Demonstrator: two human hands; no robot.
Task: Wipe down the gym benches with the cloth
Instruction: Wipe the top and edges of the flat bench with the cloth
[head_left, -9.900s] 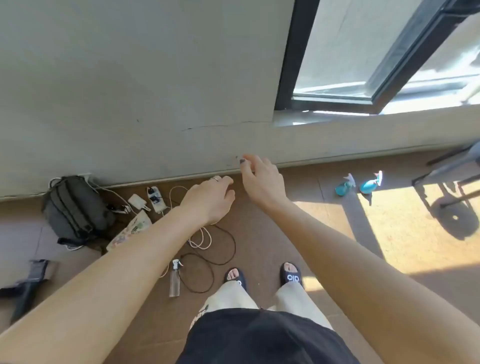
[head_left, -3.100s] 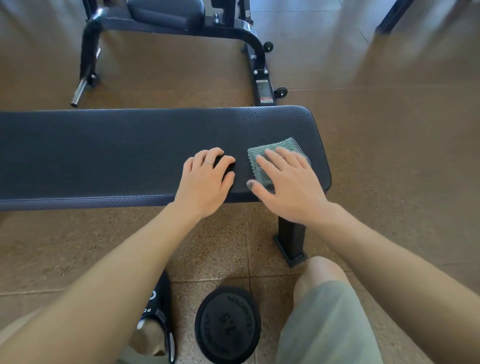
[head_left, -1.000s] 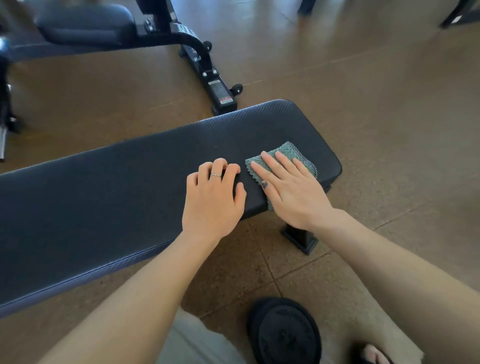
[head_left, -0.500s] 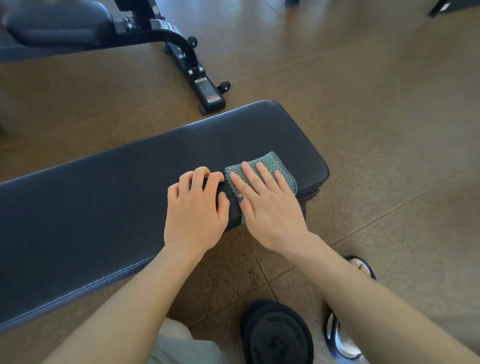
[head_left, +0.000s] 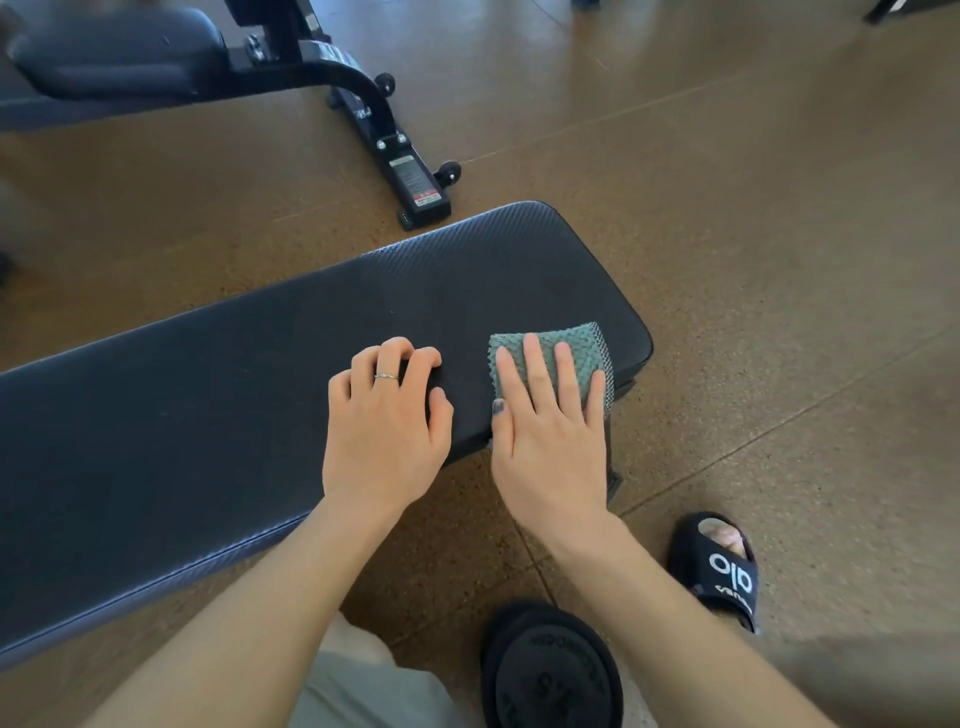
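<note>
At the bottom of the frame a black weight plate (head_left: 551, 670) lies flat on the floor (head_left: 753, 218), with a foot in a black sandal (head_left: 719, 566) to its right, at the lower right. No box, tub or other holder is in view, so nothing here sits inside anything.

Just above, near the centre, both forearms reach onto the long bench (head_left: 182, 405). The right hand (head_left: 550, 431) lies flat with its fingers spread, grasping nothing but pressing the green cloth (head_left: 558, 348) down against the pad close to the bench's right end. The palm covers most of the cloth, probably to put even pressure on it while wiping. Its near edge reaches the pad's front edge; whether it hangs over is hidden by the hand.

The left hand (head_left: 387, 421) rests just beside it on bare pad, fingers curled under loosely, holding nothing. It looks like a brace that steadies the person as they lean forward.

Most of the pad stretches away to the left of the frame, so the wiping seems to be at an early stage.

Further off, at the upper left, stands a second bench (head_left: 119, 57) on a black frame with small wheels, well apart from the cloth.
</note>
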